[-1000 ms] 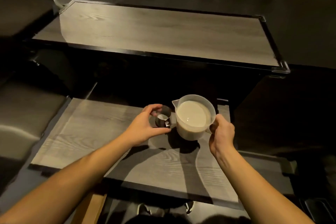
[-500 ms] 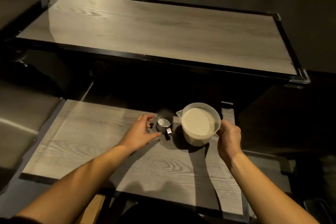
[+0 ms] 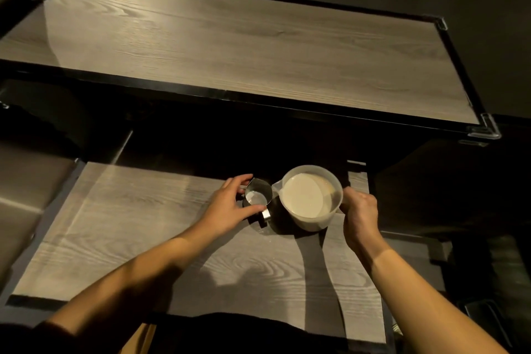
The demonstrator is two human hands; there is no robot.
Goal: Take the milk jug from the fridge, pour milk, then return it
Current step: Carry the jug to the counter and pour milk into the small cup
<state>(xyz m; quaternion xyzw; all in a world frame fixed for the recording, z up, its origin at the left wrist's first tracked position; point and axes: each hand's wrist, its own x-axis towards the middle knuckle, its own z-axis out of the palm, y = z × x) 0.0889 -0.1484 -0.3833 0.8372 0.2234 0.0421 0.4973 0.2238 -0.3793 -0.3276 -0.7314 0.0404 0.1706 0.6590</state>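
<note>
A translucent plastic milk jug (image 3: 309, 198), nearly full of milk, is tilted to the left with its spout over a small steel pitcher (image 3: 256, 195). My right hand (image 3: 359, 211) grips the jug's handle on its right side. My left hand (image 3: 228, 207) wraps around the steel pitcher from the left, thumb and fingers on its wall. A little milk shows in the pitcher's bottom. Both stand at the far edge of the near wooden counter (image 3: 143, 238).
A higher wooden counter (image 3: 230, 46) with a black rim runs across the back. A dark gap lies between the two counters. A grey surface (image 3: 23, 195) sits at the left. Dark floor lies to the right.
The jug has tipped further left toward the steel pitcher. My left hand, loose beside the pitcher half a second ago, now closes around it. The camera has leaned in closer.
</note>
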